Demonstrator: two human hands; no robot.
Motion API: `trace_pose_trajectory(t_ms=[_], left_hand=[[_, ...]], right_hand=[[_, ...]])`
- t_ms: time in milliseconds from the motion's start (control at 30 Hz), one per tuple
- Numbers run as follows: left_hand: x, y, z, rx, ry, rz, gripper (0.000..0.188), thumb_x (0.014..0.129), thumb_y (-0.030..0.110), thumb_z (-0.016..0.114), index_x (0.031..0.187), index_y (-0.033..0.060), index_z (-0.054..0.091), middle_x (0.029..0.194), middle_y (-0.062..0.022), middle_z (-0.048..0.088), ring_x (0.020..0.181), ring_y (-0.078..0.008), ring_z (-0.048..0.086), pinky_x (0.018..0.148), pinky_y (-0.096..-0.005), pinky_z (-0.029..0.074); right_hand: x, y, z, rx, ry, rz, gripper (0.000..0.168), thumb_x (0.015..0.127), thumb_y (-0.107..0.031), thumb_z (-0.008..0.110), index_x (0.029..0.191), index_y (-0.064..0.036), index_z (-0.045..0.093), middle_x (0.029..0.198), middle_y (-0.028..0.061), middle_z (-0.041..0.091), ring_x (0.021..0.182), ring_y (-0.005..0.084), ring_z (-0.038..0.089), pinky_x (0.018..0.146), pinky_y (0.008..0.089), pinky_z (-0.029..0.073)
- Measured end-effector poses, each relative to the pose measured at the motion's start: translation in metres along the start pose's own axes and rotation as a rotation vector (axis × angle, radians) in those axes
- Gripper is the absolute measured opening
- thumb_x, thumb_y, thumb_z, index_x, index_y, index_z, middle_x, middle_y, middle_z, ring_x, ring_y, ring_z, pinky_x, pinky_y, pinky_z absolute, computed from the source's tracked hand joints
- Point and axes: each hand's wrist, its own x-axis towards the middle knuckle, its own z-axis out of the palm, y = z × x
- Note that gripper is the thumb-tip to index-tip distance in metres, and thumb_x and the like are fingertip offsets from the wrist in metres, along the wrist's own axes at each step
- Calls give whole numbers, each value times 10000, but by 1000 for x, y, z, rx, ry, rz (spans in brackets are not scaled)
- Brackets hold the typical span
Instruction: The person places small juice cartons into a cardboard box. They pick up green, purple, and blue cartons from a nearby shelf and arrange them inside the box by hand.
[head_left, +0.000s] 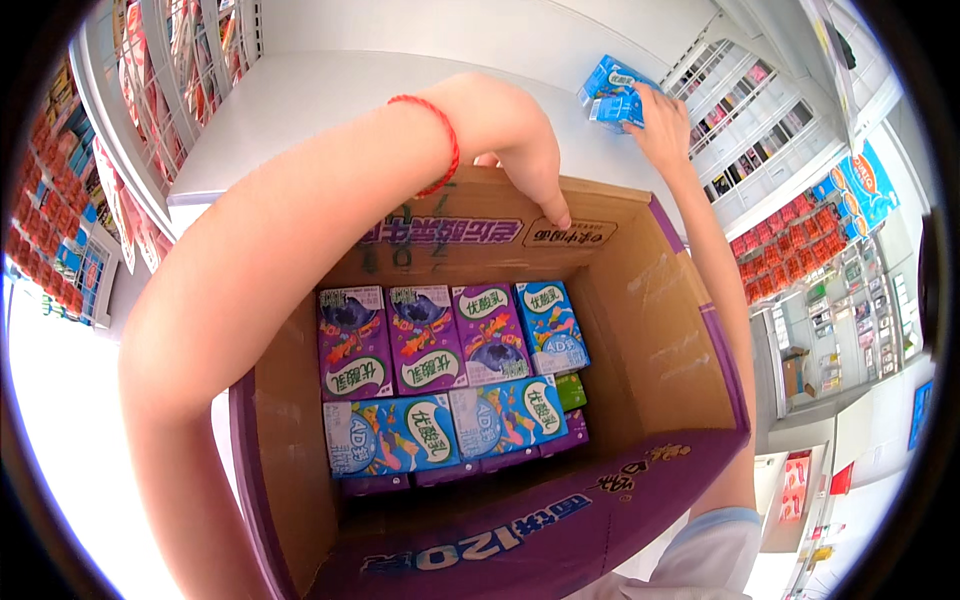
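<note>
My left hand (517, 139), with a red cord on the wrist, grips the far wall of a cardboard box (660, 337). Its thumb presses on the inner side. Inside lie purple drink cartons with blueberry pictures (352, 341) and several blue drink cartons (394, 435). More purple cartons and a bit of a green one (570, 391) show beneath them. Beyond the box, my right hand (660, 124) has its fingers around a blue drink carton (619, 111) at the shelf's far right. Another blue carton (616, 73) stands right behind it.
The white shelf (322, 97) runs behind the box, with wire-grid panels (750, 120) at its sides. Packaged goods (56, 202) hang at the left, and red packets (795, 255) hang at the right. Farther right are more stocked shelves (847, 322).
</note>
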Motion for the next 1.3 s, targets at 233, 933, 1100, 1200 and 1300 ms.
trace_pose_trajectory(t_ms=[233, 933, 1100, 1200, 1300], left_hand=[[15, -5, 8, -20, -11, -35, 799, 762, 689, 491, 1082, -29, 635, 1091, -184, 627, 969, -323, 595, 839, -420, 471], [-17, -5, -5, -14, -25, 34, 782, 777, 665, 507, 1159, -11, 592, 1130, -198, 603, 982, -335, 585, 888, -392, 448], [-3, -3, -4, -38, -59, 116, 780, 779, 663, 505, 1158, -13, 591, 1125, -199, 605, 982, -331, 586, 897, -388, 440], [-7, 2, -8, -25, -42, 139, 784, 777, 665, 505, 1158, -15, 590, 1124, -203, 604, 986, -329, 586, 899, -386, 439], [-9, -1, -8, -2, -50, 117, 795, 774, 671, 501, 1160, -19, 586, 1127, -204, 602, 991, -329, 583, 900, -385, 439]], right_hand=[[-32, -8, -91, 310, 551, 72, 419, 673, -238, 787, 1003, -33, 627, 924, 122, 636, 842, 270, 615, 735, 352, 479], [-78, -113, -260, 566, -664, -674, 355, 524, -143, 730, 819, -57, 551, 720, 68, 525, 707, 265, 546, 648, 359, 412], [-78, -109, -256, 545, -758, -674, 255, 550, -125, 689, 740, -35, 545, 730, 90, 541, 742, 280, 565, 651, 368, 435], [-79, -108, -260, 540, -783, -674, 309, 504, -129, 699, 771, -36, 577, 737, 74, 524, 740, 268, 551, 647, 357, 426], [-79, -119, -259, 513, -785, -726, 346, 481, -129, 710, 797, -43, 597, 744, 59, 515, 739, 255, 542, 649, 350, 425]])
